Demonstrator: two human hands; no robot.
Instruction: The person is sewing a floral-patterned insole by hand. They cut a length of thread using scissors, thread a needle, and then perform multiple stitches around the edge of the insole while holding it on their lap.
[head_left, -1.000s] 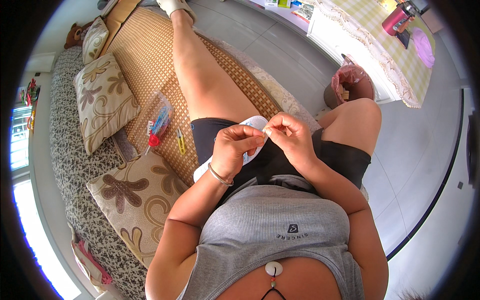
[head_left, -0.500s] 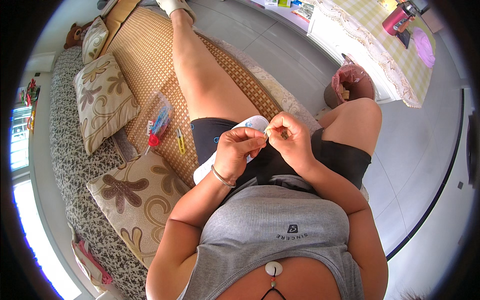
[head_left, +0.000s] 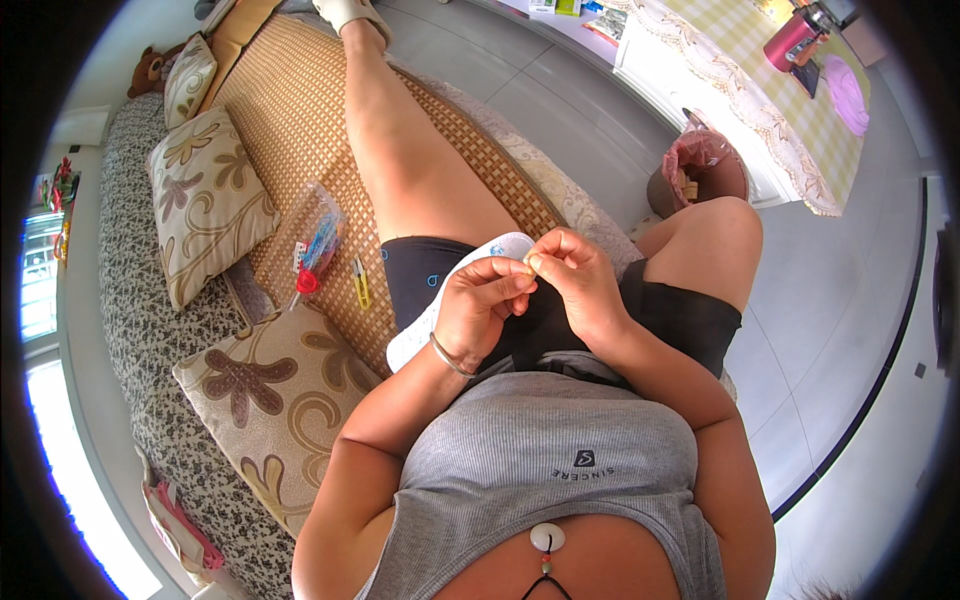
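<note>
So the white insole with the small blue pattern is slantwise over the left thigh of the black shorts, one end up by the fingertips, the other down by the left wrist. The left hand covers its middle, so I can't tell if the curled fingers have any hold on it. Both grips are pinched closed, thumb to index, tips meeting the right hand's right beside the insole's upper end; anything between them is too tiny to make out. My worry: if that pinch slips, a tiny thing would vanish into the black fabric or the mat's weave, and if the leg shifts, a loose insole could slide off. Pose-wise, elbows are bent out wide, forearms angled in over the lap, right index arched over its thumb, bangle on the left wrist. Further out, yellow snips lie on the woven mat just left of the shorts, then a clear bag with a red thing at its lower end, nearer the mat's left edge, above the top corner of a flowered cushion. Over right, a lined bin stands by the bench's lace-trimmed edge.
</note>
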